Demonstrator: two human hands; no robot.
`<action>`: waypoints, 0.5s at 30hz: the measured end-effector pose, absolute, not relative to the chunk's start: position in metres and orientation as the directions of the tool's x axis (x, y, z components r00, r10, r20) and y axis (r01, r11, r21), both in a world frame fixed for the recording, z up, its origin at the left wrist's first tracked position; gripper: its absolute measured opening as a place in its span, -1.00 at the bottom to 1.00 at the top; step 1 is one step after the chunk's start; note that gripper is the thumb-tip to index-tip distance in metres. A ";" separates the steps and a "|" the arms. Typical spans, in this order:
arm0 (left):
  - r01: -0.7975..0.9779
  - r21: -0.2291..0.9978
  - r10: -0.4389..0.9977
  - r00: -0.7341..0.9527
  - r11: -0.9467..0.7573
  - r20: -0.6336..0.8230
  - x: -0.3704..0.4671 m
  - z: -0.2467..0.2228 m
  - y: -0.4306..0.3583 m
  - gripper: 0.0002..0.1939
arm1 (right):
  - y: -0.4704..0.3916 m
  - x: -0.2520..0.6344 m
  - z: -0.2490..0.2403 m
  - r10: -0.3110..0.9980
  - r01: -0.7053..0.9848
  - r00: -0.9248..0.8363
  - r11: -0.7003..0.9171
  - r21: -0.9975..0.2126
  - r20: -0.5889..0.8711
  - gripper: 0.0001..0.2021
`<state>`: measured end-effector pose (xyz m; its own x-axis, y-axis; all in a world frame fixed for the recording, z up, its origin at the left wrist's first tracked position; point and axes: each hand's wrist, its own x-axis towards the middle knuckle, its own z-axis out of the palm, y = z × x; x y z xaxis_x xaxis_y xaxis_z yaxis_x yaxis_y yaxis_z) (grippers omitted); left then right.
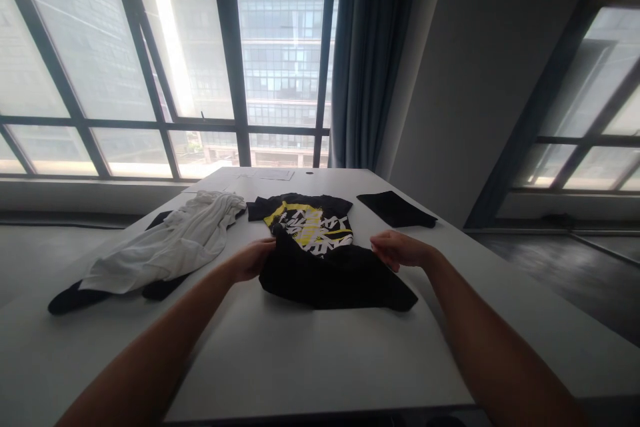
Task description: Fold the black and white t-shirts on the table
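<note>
A black T-shirt (340, 280) with a yellow and white printed front lies on the white table, its sleeves toward the window. Its near part is plain black and raised, folding over the lower edge of the print. At its left edge, my left hand (255, 259) is closed on the cloth, which hides the fingertips. My right hand (403, 249) is at the opposite edge, fingers curled in a pinch against the fabric. Below that hand, a corner of the shirt spreads out to the right.
To the left, a crumpled white garment (175, 240) lies over black cloth. A folded black garment (397, 208) rests at the table's right edge. Paper sheets (274, 175) and a small dark disc (309, 173) are at the far end of the white table (320, 360). Windows and a curtain (367, 60) stand beyond.
</note>
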<state>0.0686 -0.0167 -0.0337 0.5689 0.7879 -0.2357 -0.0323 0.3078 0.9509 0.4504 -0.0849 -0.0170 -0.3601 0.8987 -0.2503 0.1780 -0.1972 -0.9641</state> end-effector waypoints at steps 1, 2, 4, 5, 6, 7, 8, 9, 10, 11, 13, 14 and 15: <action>0.040 0.967 0.818 0.527 0.250 -0.233 0.063 -0.029 -0.015 -0.50 | -0.085 0.457 -0.017 0.906 0.188 -0.352 -0.176 -0.966 -0.234 -0.59; 0.138 0.972 0.850 0.473 0.189 -0.233 0.057 -0.024 -0.013 -0.44 | -0.085 0.462 -0.017 0.918 0.195 -0.337 -0.152 -0.969 -0.211 -0.58; 0.356 0.931 0.906 0.364 0.078 -0.215 0.041 -0.011 -0.011 -0.32 | -0.084 0.470 -0.017 0.950 0.207 -0.275 -0.088 -0.974 -0.144 -0.58; 0.442 0.896 0.918 0.341 0.032 -0.201 0.033 -0.004 -0.011 -0.26 | -0.083 0.471 -0.018 0.969 0.228 -0.223 -0.056 -0.972 -0.109 -0.59; 0.503 0.864 0.918 0.346 -0.008 -0.192 0.025 0.002 -0.012 -0.23 | -0.081 0.469 -0.020 0.984 0.271 -0.157 -0.035 -0.962 -0.080 -0.60; 0.545 0.837 0.907 0.372 -0.041 -0.198 0.017 0.008 -0.014 -0.22 | -0.078 0.466 -0.023 0.995 0.335 -0.080 -0.031 -0.942 -0.062 -0.61; 0.577 0.814 0.888 0.406 -0.065 -0.217 0.009 0.013 -0.016 -0.22 | -0.074 0.461 -0.027 0.999 0.414 0.000 -0.042 -0.909 -0.046 -0.63; 0.602 0.795 0.866 0.437 -0.082 -0.242 0.001 0.017 -0.018 -0.24 | -0.070 0.454 -0.032 0.997 0.501 0.065 -0.057 -0.864 -0.028 -0.65; 0.624 0.776 0.849 0.458 -0.094 -0.265 -0.006 0.018 -0.019 -0.26 | -0.066 0.447 -0.038 0.995 0.588 0.100 -0.062 -0.807 -0.003 -0.67; 0.646 0.756 0.841 0.463 -0.105 -0.278 -0.012 0.018 -0.019 -0.28 | -0.062 0.440 -0.043 0.994 0.666 0.106 -0.048 -0.745 0.031 -0.69; 0.684 0.719 0.863 0.433 -0.128 -0.259 -0.020 0.014 -0.015 -0.31 | -0.056 0.428 -0.053 0.991 0.780 0.062 0.024 -0.626 0.116 -0.68; 0.704 0.696 0.888 0.402 -0.144 -0.223 -0.021 0.011 -0.011 -0.32 | -0.054 0.423 -0.057 0.988 0.818 0.034 0.058 -0.573 0.150 -0.65; 0.727 0.666 0.914 0.368 -0.167 -0.172 -0.020 0.006 -0.006 -0.32 | -0.052 0.419 -0.060 0.986 0.846 0.015 0.077 -0.528 0.167 -0.63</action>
<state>-0.0195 -0.0056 0.0064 0.3677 0.9139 -0.1723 0.7273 -0.1671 0.6656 0.4188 -0.0519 -0.0602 0.0145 0.9859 0.1667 0.8456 0.0769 -0.5283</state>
